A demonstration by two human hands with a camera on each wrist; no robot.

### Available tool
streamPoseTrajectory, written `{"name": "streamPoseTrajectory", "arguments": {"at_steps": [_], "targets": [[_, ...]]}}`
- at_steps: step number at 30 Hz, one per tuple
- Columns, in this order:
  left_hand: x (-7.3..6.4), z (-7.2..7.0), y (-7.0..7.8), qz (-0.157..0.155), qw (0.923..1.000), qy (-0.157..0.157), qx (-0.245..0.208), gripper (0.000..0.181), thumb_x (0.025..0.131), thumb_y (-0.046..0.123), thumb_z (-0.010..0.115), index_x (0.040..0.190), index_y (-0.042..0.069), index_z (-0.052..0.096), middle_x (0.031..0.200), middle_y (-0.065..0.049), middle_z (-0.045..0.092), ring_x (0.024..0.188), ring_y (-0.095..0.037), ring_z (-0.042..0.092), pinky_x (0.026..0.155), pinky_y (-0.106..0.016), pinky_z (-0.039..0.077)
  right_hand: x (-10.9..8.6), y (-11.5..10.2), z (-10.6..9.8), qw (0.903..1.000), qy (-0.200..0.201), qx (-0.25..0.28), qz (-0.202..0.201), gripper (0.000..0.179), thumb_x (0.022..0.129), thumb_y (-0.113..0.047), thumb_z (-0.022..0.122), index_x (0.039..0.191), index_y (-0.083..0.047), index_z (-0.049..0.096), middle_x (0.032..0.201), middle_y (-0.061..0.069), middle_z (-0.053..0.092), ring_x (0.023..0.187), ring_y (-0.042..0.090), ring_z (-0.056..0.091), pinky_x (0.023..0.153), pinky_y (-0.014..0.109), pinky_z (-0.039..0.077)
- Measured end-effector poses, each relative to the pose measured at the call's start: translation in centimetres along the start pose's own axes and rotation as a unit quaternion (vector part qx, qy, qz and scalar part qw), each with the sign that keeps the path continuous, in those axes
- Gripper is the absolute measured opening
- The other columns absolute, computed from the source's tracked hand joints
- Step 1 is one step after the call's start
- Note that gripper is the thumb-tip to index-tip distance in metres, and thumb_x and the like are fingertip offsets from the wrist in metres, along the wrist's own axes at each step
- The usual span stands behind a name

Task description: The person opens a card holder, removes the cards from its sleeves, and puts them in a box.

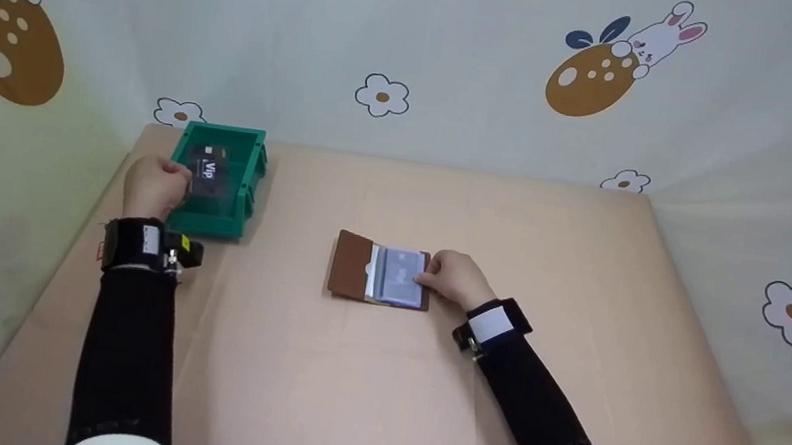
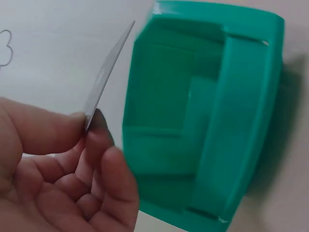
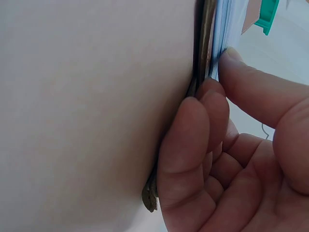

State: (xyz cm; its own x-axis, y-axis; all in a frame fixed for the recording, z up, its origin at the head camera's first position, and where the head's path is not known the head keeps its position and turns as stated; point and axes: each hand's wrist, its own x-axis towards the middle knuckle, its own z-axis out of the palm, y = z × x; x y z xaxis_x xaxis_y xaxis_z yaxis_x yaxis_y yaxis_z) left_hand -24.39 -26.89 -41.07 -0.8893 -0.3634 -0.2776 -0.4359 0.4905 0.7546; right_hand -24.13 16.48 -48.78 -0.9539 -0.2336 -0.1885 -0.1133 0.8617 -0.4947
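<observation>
Over the green bin (image 1: 245, 223), my left hand (image 1: 157, 186) pinches a dark card (image 1: 206, 180) with "Vip" and a small chip printed on it. The left wrist view shows the card (image 2: 107, 72) edge-on between thumb and fingertip, tilted beside the bin's inside. In the middle of the table a brown card holder (image 1: 351, 266) lies spread apart, its clear plastic sleeves (image 1: 402, 278) facing up. My right hand (image 1: 461, 280) grips its right edge. In the right wrist view the thumb presses the sleeves (image 3: 223, 29) while the fingers curl at the cover's edge.
The bin stands at the table's back left corner, close to the patterned cloth wall (image 1: 296, 51). Similar cloth rises along the left and right sides. A pale brown table top (image 1: 329, 396) stretches between them.
</observation>
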Motion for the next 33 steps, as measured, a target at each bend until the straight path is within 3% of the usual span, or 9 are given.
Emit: {"name": "streamPoseTrajectory", "arguments": {"at_steps": [4, 8, 17, 25, 33], "targets": [[0.1, 0.4, -0.4, 0.009, 0.9985, 0.040, 0.036, 0.039, 0.100, 0.016, 0.041, 0.129, -0.008, 0.052, 0.128, -0.023, 0.050, 0.113, -0.035, 0.045, 0.091, -0.044, 0.041, 0.0, 0.0, 0.0, 1.0000, 0.002, 0.001, -0.004, 0.027, 0.085, -0.028, 0.078, 0.075, -0.007, 0.063, 0.069, -0.001, 0.058, 0.064, 0.015, 0.051, 0.062, 0.030, 0.043], [0.1, 1.0, -0.5, 0.014, 0.9965, 0.059, 0.057, 0.038, 0.102, 0.018, 0.040, 0.125, -0.008, 0.055, 0.128, -0.024, 0.053, 0.116, -0.037, 0.047, 0.094, -0.047, 0.040, -0.1, 0.0, -0.1, 1.0000, 0.004, 0.000, -0.009, 0.027, 0.085, -0.028, 0.078, 0.075, -0.007, 0.064, 0.069, -0.001, 0.058, 0.063, 0.015, 0.051, 0.062, 0.029, 0.043], [0.2, 2.3, -0.2, -0.014, 0.9972, 0.055, 0.049, 0.036, 0.104, 0.021, 0.044, 0.125, -0.005, 0.057, 0.130, -0.023, 0.054, 0.119, -0.038, 0.048, 0.098, -0.049, 0.040, 0.0, 0.1, 0.0, 0.9999, 0.007, -0.002, -0.008, 0.027, 0.085, -0.028, 0.078, 0.075, -0.007, 0.064, 0.069, -0.001, 0.059, 0.064, 0.016, 0.052, 0.063, 0.031, 0.044], [0.2, 2.3, -0.4, -0.008, 0.9937, 0.067, 0.090, 0.035, 0.104, 0.019, 0.044, 0.125, -0.006, 0.057, 0.129, -0.024, 0.057, 0.118, -0.040, 0.050, 0.098, -0.051, 0.041, 0.0, 0.1, 0.0, 0.9999, 0.006, 0.001, -0.012, 0.028, 0.085, -0.028, 0.078, 0.075, -0.006, 0.064, 0.069, 0.000, 0.059, 0.063, 0.016, 0.052, 0.062, 0.030, 0.044], [-0.2, 2.2, -0.5, 0.003, 0.9941, 0.068, 0.084, 0.036, 0.104, 0.018, 0.044, 0.126, -0.006, 0.056, 0.129, -0.024, 0.057, 0.119, -0.041, 0.050, 0.099, -0.051, 0.040, 0.0, 0.0, 0.0, 1.0000, 0.001, -0.001, -0.008, 0.028, 0.085, -0.029, 0.078, 0.076, -0.007, 0.063, 0.069, 0.000, 0.059, 0.063, 0.015, 0.051, 0.061, 0.029, 0.043]]}}
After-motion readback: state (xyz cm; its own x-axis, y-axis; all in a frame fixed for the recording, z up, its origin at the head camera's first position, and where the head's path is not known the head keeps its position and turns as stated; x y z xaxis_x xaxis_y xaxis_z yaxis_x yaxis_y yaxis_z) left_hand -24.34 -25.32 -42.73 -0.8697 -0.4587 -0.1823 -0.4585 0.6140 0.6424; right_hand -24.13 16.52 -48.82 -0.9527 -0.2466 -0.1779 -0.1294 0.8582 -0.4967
